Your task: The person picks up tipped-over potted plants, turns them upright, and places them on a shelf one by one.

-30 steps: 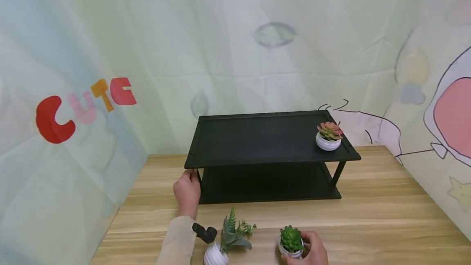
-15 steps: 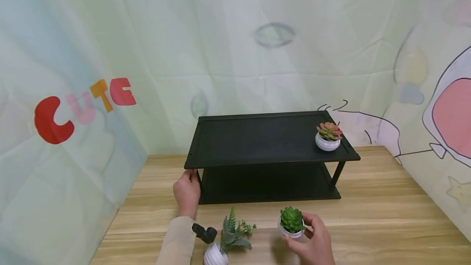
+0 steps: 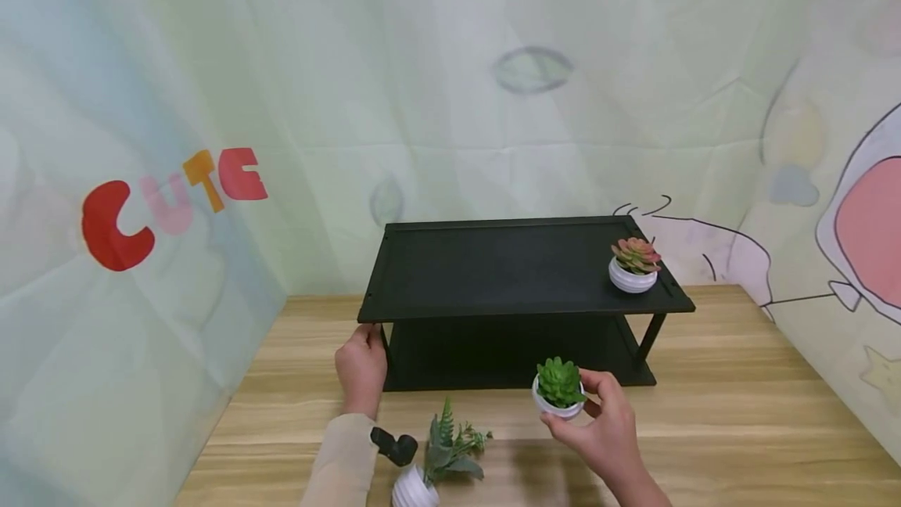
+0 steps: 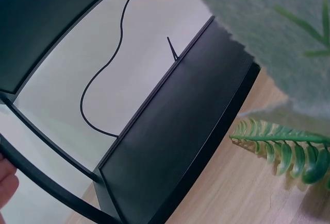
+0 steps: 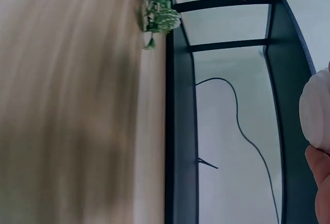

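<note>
My right hand [image 3: 607, 430] pinches the white pot of a small green succulent [image 3: 559, 383] between thumb and fingers, held up off the table in front of the black two-tier shelf [image 3: 493, 272]. In the right wrist view only part of the white pot [image 5: 315, 112] shows, with fingertips against it. My left hand [image 3: 362, 370] grips the shelf's left front post, just under the upper board. Fingertips [image 4: 6, 183] beside that post show at the edge of the left wrist view. A pink-and-green succulent [image 3: 636, 264] in a white pot stands on the upper board's right end.
A leafy plant [image 3: 445, 448] in a white ribbed pot [image 3: 415, 489] is near the table's front, right of my left forearm. A black wrist strap piece [image 3: 394, 446] is beside it. A printed curtain [image 3: 450, 100] hangs behind and beside the wooden table [image 3: 739, 413].
My right hand has lifted the green succulent off the table and moved it forward, toward the shelf. My left hand keeps its place at the post. The head view has shifted slightly.
</note>
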Tool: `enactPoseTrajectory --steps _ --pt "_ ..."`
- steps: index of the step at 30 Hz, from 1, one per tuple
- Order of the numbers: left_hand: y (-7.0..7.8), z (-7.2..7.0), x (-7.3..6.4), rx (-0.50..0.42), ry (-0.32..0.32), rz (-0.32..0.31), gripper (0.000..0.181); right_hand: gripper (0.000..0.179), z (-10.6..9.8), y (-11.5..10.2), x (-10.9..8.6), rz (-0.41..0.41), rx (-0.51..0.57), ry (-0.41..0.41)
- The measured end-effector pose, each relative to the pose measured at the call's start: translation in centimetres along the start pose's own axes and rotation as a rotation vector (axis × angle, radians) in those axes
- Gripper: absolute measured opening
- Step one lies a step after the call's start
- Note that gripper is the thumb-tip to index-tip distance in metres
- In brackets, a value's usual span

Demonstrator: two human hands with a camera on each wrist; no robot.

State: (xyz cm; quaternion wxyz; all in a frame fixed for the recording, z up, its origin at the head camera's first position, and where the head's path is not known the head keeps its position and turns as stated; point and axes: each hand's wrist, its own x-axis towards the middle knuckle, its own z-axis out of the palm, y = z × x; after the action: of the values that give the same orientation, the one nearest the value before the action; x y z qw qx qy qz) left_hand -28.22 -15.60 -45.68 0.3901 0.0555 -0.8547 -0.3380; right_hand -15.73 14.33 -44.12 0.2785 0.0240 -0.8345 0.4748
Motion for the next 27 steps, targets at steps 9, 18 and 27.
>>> enactPoseTrajectory --steps 9,18,27 --pt "0.0 0.0 0.0 -0.004 0.015 0.009 0.014 0.059 0.0 -0.7 1.4 -0.041 0.053 0.014" --pt "0.1 -0.1 0.1 0.0 -0.001 0.002 0.015 0.059 0.0 -1.0 3.0 -0.051 0.072 0.037" --pt "0.0 -0.1 0.0 0.002 -0.006 0.002 0.015 0.06 0.0 -1.5 5.0 -0.045 0.062 0.045"
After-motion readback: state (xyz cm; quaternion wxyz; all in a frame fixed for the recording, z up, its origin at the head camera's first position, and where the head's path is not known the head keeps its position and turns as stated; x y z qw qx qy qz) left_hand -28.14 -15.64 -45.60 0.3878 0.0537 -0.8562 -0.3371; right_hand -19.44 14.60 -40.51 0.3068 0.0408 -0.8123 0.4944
